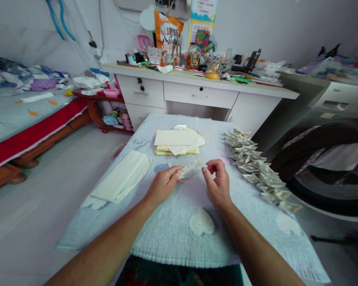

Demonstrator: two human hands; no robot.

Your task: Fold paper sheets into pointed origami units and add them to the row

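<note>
In my left hand [164,183] a small folded strip of printed paper [189,169] is pinched, its free end pointing right. My right hand [218,182] is apart from the paper, just to its right, with fingers curled and the thumb raised; a gap shows between thumb and fingers. Beyond both hands sits a stack of cream and yellow paper sheets [176,139]. Long pale folded sheets [119,176] lie to the left. Rows of folded paper boats [256,167] run along the right side.
A pale blue cloth with a heart pattern [173,234] covers the table. Behind stands a white desk [143,92] crowded with jars, an orange snack bag [167,35] and a pink clock [144,42]. A bed [32,115] is at left, a front-loading washing machine [325,159] at right.
</note>
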